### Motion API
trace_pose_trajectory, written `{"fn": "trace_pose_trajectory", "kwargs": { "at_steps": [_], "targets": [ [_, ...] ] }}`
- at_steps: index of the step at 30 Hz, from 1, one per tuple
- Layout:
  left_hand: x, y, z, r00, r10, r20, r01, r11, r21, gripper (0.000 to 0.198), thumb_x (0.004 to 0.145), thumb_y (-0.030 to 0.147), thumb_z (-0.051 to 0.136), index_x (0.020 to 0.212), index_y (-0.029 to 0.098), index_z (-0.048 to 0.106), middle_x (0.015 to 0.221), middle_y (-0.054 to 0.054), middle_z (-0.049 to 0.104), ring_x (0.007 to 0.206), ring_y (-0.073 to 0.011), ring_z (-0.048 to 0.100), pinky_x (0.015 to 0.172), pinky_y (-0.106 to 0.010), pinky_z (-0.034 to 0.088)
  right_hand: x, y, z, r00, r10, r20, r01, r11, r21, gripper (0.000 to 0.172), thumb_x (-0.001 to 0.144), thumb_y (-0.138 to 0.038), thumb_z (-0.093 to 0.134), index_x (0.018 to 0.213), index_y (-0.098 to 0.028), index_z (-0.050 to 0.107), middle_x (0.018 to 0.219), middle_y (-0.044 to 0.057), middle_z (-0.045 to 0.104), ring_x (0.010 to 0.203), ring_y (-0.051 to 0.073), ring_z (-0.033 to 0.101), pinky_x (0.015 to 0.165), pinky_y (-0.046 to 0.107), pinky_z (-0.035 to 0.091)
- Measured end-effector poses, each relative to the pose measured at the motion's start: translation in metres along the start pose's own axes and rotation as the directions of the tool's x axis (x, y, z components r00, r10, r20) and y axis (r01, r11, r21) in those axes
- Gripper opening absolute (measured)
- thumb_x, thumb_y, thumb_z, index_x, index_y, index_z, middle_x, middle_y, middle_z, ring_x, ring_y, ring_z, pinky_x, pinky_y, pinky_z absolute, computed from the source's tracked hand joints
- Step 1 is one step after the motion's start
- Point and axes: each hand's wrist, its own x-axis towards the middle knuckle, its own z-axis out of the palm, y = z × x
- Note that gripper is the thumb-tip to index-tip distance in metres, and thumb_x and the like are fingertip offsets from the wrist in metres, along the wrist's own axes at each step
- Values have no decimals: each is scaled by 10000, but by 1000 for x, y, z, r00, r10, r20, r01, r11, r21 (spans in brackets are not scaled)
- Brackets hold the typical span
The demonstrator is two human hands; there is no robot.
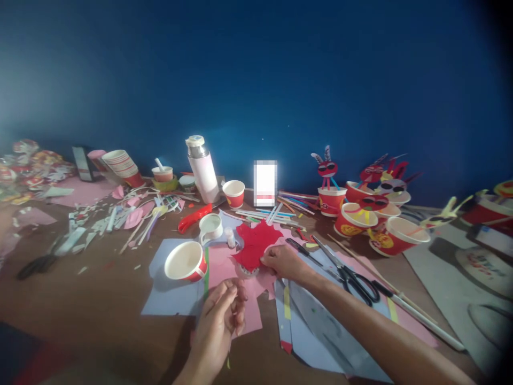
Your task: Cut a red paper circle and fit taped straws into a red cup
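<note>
A spiky red paper cutout (256,243) lies near the middle of the table, its lower edge over a small whitish round thing (249,271) that is mostly covered. My right hand (286,262) pinches the cutout's right edge between thumb and fingers. Below and to the left, my left hand (224,310) hovers over pink paper (248,315) with its fingers curled together; whatever may be between them is hidden. An open red-and-white paper cup (186,262) stands left of the cutout. A small white bottle (230,238) and a white mug (210,228) are close behind.
Scissors (352,278) and a dark-handled cutter (302,250) lie right of my right hand. Decorated paper cups (398,235) crowd the right side. A white flask (203,174) stands at the back. Paper scraps (138,214) and stacked cups (122,166) are on the left.
</note>
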Motion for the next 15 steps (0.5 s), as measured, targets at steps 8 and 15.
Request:
{"fn": "trace_pose_trajectory", "kwargs": {
  "at_steps": [8, 15],
  "targets": [
    [3, 9, 26, 994, 67, 84, -71, 997, 39, 309, 713, 361, 676, 924, 152, 590, 733, -22, 581, 604, -103, 503, 477, -205, 388, -68, -13, -34, 993, -67, 93, 61, 995, 74, 222, 794, -227, 480, 578, -181, 460, 466, -70, 451, 411, 57, 360, 408, 168, 279],
    [9, 8, 61, 996, 54, 72, -68, 977, 204, 317, 639, 284, 734, 912, 156, 637, 742, -32, 680, 686, -165, 622, 684, -286, 484, -94, -31, -38, 982, -187, 15, 187, 982, 6, 237, 810, -212, 496, 576, -170, 497, 518, -64, 455, 481, 64, 399, 459, 170, 300]
  ]
}}
